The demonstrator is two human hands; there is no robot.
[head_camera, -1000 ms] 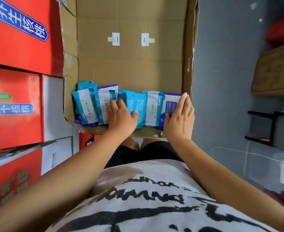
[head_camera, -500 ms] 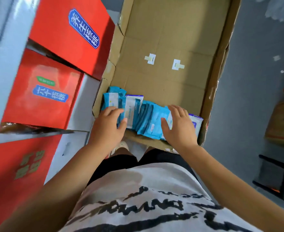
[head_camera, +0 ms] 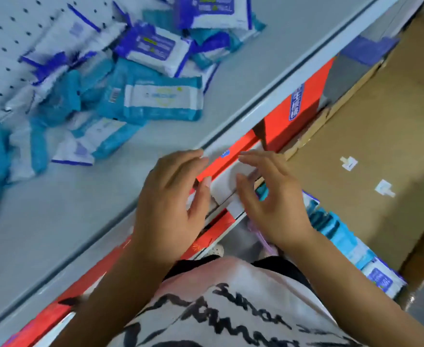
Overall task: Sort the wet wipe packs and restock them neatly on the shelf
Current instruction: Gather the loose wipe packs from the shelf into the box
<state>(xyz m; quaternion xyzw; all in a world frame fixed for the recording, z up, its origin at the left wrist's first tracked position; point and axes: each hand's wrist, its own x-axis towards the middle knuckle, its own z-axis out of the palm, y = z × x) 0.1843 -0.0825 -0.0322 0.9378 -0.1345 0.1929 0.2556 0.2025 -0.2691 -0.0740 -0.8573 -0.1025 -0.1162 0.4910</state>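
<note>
**Mixed heap on the shelf, a last row left in the box**

Start at the left. The shelf carries a loose heap of wet wipe packs. Teal ones and blue-and-white ones are jumbled together, overlapping, and some lie against the pegboard back. If you grab by the handful, you will likely line up the two kinds together. A careless sweep could also push the nearest packs toward the front lip, and I can see nothing there to stop them dropping.

In the middle, your left hand and right hand hover over the shelf's front edge. Both hands are empty, with fingers loosely spread and slightly curled, and neither touches a pack. The view is smeared with motion, so a hurried reach could clip that edge or the red boxes below it.

Now the containers. The red boxes sit under the shelf, and I cannot tell what is in them. On the right the cardboard box lies open with most of its floor bare. A row of packs stands on edge along its near side, mostly teal with a blue-and-white one at the near end. If you pull one from the middle, the rest may topple flat.
</note>
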